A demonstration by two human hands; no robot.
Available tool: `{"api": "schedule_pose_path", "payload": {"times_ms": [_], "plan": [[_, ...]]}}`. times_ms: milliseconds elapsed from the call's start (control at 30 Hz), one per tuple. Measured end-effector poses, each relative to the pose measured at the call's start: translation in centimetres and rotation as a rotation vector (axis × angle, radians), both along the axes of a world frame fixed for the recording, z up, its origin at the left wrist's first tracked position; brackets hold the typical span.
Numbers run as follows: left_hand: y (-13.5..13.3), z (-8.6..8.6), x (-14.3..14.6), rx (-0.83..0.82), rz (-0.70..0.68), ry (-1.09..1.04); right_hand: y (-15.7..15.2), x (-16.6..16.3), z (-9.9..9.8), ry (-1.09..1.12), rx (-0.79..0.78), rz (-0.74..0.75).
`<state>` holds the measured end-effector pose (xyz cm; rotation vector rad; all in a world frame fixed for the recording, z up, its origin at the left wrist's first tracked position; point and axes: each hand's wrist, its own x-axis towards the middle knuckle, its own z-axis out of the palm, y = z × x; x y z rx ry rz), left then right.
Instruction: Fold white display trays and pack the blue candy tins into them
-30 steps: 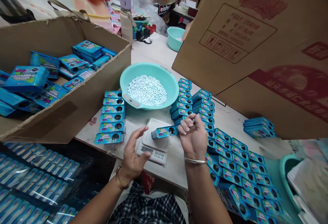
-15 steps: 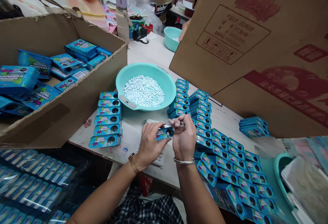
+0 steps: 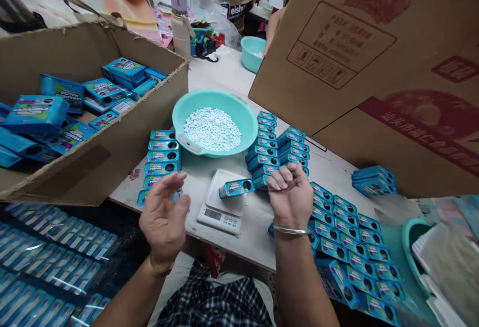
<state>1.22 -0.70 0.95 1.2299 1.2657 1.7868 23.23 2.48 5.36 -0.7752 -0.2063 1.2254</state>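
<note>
Blue box (image 3: 235, 188) on your scale (image 3: 230, 207), long axis nine-to-three | your right hand (image 3: 292, 195) nearer, box at its nine o'clock, fingers curled, contents hidden | your left hand (image 3: 163, 220), fingers apart, box toward two

Left hand (image 3: 164, 217) now off the blue tin (image 3: 236, 188) — left of the scale (image 3: 217, 203) — right hand (image 3: 291, 195) farther away too

I see a blue box (image 3: 235, 189) lettered in white, a white scale (image 3: 228, 208), a turquoise bowl (image 3: 245, 117), bluish-white pellets (image 3: 211, 128), a brown carton (image 3: 337, 132) printed red, dark, white-checked clothing (image 3: 220, 302).
</note>
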Motion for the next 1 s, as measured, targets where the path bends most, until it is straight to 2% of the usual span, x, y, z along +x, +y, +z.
{"api": "schedule_pose_path", "payload": {"times_ms": [100,267,600,700,833,933,1000], "plan": [[-0.7,0.0,-1.1,0.012,0.055,-0.048,-1.2,1.3,0.4,0.009,0.026,-0.013],[-1.2,-0.8,-0.9,-0.058,0.001,-0.029,-2.5,2.1,0.2,0.01,0.018,-0.048],[-1.0,-2.5,0.3,-0.098,-0.141,0.071,-1.3,0.2,-0.9,-0.062,-0.054,-0.016],[-0.7,-2.9,0.7,-0.143,-0.187,0.17,-1.0,-0.8,-1.2,-0.203,-0.056,0.034],[0.6,-3.0,2.2,-0.123,-0.282,0.428,-1.1,-1.1,-1.9,-0.376,-0.069,0.097],[2.0,-3.8,4.0,-0.087,-0.398,0.565,-1.3,-0.7,-2.3,-0.259,-0.076,0.048],[2.7,-4.6,5.1,-0.103,-0.446,0.557,-1.6,-0.5,-2.8,-0.129,-0.085,-0.026]]}}
